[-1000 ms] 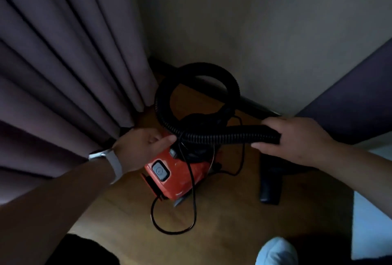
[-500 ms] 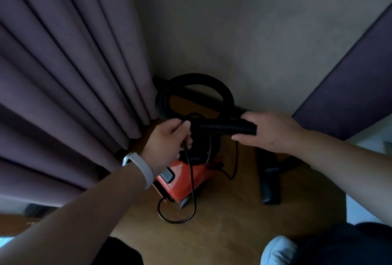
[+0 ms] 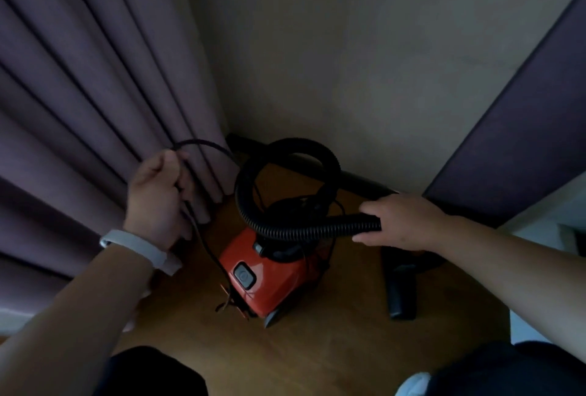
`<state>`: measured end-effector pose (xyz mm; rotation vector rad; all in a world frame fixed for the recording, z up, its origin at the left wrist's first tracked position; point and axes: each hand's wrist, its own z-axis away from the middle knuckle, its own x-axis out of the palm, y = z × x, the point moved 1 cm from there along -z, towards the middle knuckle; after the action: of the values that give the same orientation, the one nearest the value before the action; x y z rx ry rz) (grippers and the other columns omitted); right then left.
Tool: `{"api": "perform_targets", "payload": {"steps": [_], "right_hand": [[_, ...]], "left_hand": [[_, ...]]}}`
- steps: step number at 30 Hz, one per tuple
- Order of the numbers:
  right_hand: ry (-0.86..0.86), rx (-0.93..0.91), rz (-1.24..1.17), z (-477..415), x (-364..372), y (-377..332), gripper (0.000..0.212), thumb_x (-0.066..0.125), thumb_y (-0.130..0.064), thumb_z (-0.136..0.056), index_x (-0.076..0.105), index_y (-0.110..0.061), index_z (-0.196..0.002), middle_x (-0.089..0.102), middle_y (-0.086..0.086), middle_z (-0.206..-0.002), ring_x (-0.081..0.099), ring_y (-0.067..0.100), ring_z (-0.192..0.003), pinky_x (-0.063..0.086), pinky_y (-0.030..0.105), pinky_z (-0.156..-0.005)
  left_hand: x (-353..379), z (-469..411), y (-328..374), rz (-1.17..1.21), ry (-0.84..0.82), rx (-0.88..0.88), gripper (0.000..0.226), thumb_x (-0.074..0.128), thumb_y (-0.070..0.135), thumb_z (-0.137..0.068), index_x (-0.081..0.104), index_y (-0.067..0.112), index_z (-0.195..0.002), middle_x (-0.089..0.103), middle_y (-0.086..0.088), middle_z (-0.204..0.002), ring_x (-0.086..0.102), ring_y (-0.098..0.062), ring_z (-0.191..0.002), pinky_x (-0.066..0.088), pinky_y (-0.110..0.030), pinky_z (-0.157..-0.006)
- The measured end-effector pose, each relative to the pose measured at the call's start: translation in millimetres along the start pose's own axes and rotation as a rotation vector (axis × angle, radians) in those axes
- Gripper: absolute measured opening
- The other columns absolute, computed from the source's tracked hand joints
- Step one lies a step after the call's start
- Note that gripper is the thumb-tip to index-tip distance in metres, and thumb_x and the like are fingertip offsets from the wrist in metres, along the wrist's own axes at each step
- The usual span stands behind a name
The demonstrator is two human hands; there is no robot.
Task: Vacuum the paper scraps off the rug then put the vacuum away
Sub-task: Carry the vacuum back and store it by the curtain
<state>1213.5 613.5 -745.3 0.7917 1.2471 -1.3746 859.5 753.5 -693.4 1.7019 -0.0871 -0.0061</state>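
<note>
Left hand [image 3: 158, 199] is up by the curtain [image 3: 79, 94], fist closed, and I've got the thin black cord [image 3: 206, 246] pinched inside it. From the top of the fist the cord arcs over towards the back of the hose loop. From the bottom it drops past my white wristband [image 3: 139, 249] to the low front corner of the vacuum [image 3: 269, 275], where it bunches in a small tangle on the floor [image 3: 317, 348].

The vacuum is red with a black top and sits on the wood floor in the corner. The curtain is just to its left, the wall [image 3: 348, 62] behind it, and a dark purple panel [image 3: 507, 142] off to the right. Its grey button [image 3: 244, 275] faces me.

The ribbed black hose [image 3: 317, 230] stands in one big loop over the body, then runs level out to the right. Right hand [image 3: 409, 221] has that end, fingers curled round it and gripping, with the hose held just above the red housing.

Below that hand a black nozzle [image 3: 401, 294] lies flat on the floor, beside the vacuum and not touching its body. It's too dark there for me to tell how it joins the hose.

My dark trouser legs show along the bottom edge.
</note>
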Motion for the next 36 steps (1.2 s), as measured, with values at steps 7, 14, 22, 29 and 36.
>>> {"api": "perform_targets", "payload": {"steps": [7,14,22,29,36], "right_hand": [[0.01,0.112,-0.001,15,-2,28,0.039,0.05,-0.077,-0.082,0.055,-0.039,-0.086,0.06,-0.013,-0.075,0.056,0.0,-0.064,0.05,0.027,-0.057],[0.07,0.063,-0.049,9,-4,19,0.054,0.037,-0.089,-0.068,0.055,-0.04,-0.083,0.06,-0.012,-0.069,0.056,0.0,-0.06,0.052,0.033,-0.055],[0.058,0.031,-0.036,11,-5,16,0.055,0.037,-0.088,-0.069,0.055,-0.039,-0.083,0.059,-0.013,-0.068,0.055,0.0,-0.058,0.046,0.026,-0.05],[0.016,0.018,-0.007,14,-4,16,0.049,0.039,-0.085,-0.071,0.048,-0.038,-0.077,0.057,-0.013,-0.069,0.053,0.001,-0.061,0.047,0.027,-0.053],[0.019,0.023,-0.02,17,-2,26,0.047,0.04,-0.085,-0.072,0.043,-0.038,-0.071,0.054,-0.014,-0.069,0.052,0.001,-0.061,0.043,0.026,-0.053]], "left_hand": [[-71,-10,-19,-0.307,0.114,-0.063,0.039,0.046,0.025,-0.105,0.061,0.03,-0.07,0.047,0.017,-0.048,0.041,0.0,-0.044,0.039,-0.017,-0.046],[-40,8,-37,-0.441,0.09,-0.076,0.028,0.048,0.028,-0.093,0.067,0.043,-0.108,0.067,0.0,-0.105,0.059,-0.022,-0.102,0.047,-0.043,-0.095],[93,-11,8,-0.872,-0.513,0.57,0.025,0.06,0.027,-0.094,0.07,0.009,-0.107,0.063,-0.011,-0.104,0.06,-0.026,-0.099,0.045,-0.03,-0.088],[202,-3,-66,-1.359,-1.271,0.259,0.034,0.06,0.039,-0.096,0.063,0.023,-0.126,0.061,-0.005,-0.128,0.058,-0.026,-0.116,0.044,-0.028,-0.088],[230,-5,-108,-1.374,-1.569,0.002,0.019,0.057,0.032,-0.097,0.066,0.016,-0.099,0.062,0.0,-0.097,0.06,-0.021,-0.088,0.048,-0.032,-0.075]]}}
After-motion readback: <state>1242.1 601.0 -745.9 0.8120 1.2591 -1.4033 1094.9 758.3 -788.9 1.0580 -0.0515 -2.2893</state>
